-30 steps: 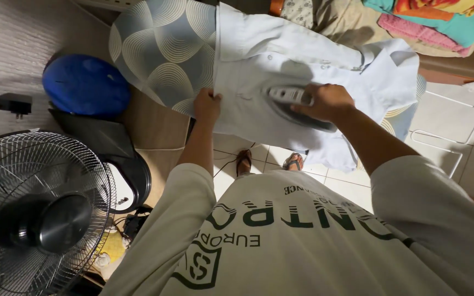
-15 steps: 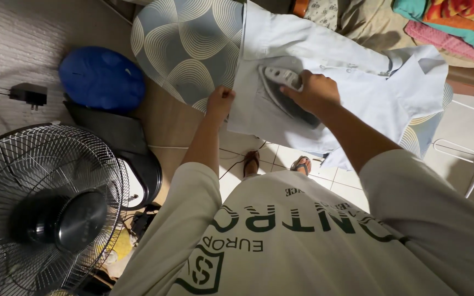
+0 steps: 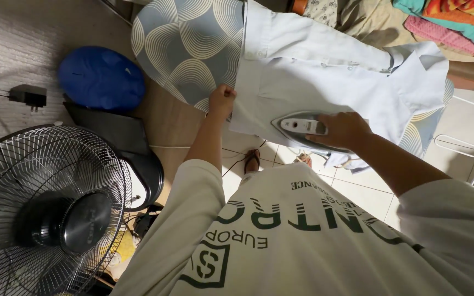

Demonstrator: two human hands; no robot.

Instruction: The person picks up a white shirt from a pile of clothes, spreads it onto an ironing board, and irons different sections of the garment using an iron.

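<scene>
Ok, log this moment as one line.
right hand: grips iron, flat on shirt | left hand: pinches shirt edge | ironing board under shirt | fan beside person

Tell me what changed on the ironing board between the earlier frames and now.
The right hand slid the iron from the upper middle of the pale blue shirt down to its near edge, grip unchanged. The left hand stays pinching the shirt's left edge. The ironing board and fan stayed put.

Both arms reach forward, the left hand (image 3: 221, 100) pinched shut with its knuckles up, the right hand (image 3: 340, 129) curled palm-down in a grip.
</scene>
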